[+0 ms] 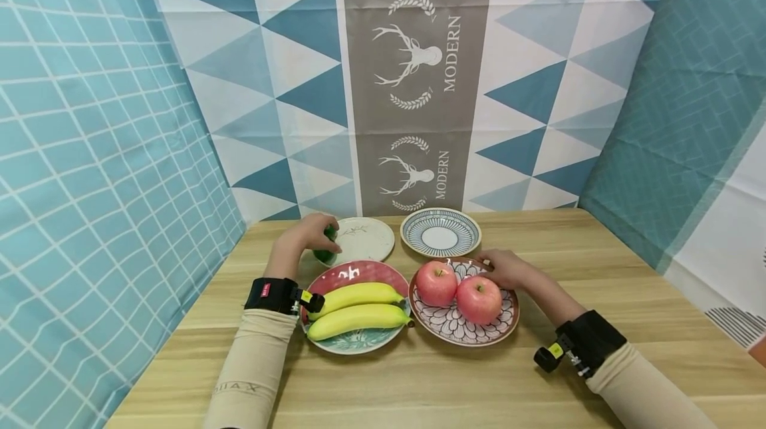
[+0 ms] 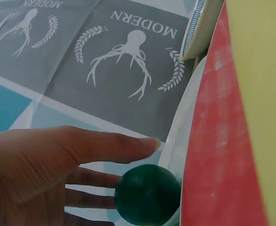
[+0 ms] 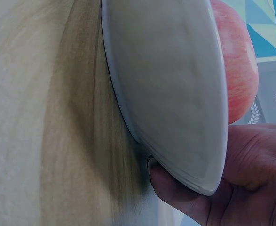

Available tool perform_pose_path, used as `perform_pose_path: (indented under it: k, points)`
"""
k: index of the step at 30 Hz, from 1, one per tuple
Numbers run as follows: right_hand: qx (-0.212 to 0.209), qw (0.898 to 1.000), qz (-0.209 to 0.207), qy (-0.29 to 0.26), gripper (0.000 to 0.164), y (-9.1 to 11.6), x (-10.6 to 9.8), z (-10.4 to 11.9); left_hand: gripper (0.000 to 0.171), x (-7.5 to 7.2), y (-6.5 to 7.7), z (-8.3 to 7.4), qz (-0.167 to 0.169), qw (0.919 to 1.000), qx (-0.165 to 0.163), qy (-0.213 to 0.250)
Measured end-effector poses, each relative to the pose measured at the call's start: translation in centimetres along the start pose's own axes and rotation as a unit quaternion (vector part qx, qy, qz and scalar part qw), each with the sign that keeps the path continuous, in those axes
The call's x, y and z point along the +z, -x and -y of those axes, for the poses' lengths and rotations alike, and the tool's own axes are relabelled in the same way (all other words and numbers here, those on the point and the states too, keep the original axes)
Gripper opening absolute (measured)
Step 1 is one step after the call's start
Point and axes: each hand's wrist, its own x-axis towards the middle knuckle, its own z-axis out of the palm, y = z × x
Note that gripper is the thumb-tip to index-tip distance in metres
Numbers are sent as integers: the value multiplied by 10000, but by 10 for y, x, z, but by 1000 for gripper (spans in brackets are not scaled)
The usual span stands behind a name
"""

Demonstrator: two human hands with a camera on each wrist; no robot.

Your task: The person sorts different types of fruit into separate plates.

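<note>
My left hand [image 1: 310,233] reaches over the left side of a cream plate [image 1: 366,237], around a smooth dark green rounded item [image 2: 148,195]. In the left wrist view the thumb is straight with a gap above that green item, and the fingers extend behind it. My right hand [image 1: 505,268] holds the far right rim of a brown-rimmed plate with a petal pattern [image 1: 439,329]. One digit lies under that rim in the right wrist view [image 3: 180,190]. Two red apples [image 1: 437,283] sit on this plate.
Two yellow bananas [image 1: 359,321] lie on a red and green plate [image 1: 353,274] in front of the cream plate. A blue-lined white plate [image 1: 441,238] stands at the back. The wooden table [image 1: 443,389] meets patterned cloth walls [image 1: 419,96] behind and at the sides.
</note>
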Motion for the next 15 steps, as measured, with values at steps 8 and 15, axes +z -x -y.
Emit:
perform_pose_path:
  k: [8,15]
  points:
    - [57,10000,35,-42,10,-1,-1,-1,63,-1,1,13,331,9989,-123,307]
    - [84,9999,56,-63,11,-2,0,-2,67,1,4,22,464,9975,-247,482]
